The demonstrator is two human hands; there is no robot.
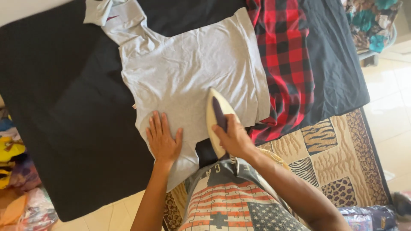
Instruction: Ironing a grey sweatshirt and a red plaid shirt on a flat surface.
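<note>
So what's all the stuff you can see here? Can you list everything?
T-shirt: one, light grey, spread flat on the black cloth.
Iron: one, cream with a dark handle, on the T-shirt's lower edge.
Black cloth: one, covers the work surface.
Checked cloth: one, red and black, right of the T-shirt.
Rug: one, animal-print patches, on the floor at lower right.
Pile of clothes: one, mixed colours, at the left edge.
Patterned fabric: one, teal and brown, top right corner.
Left hand: flat on the T-shirt.
Right hand: gripping the iron's handle.
</note>
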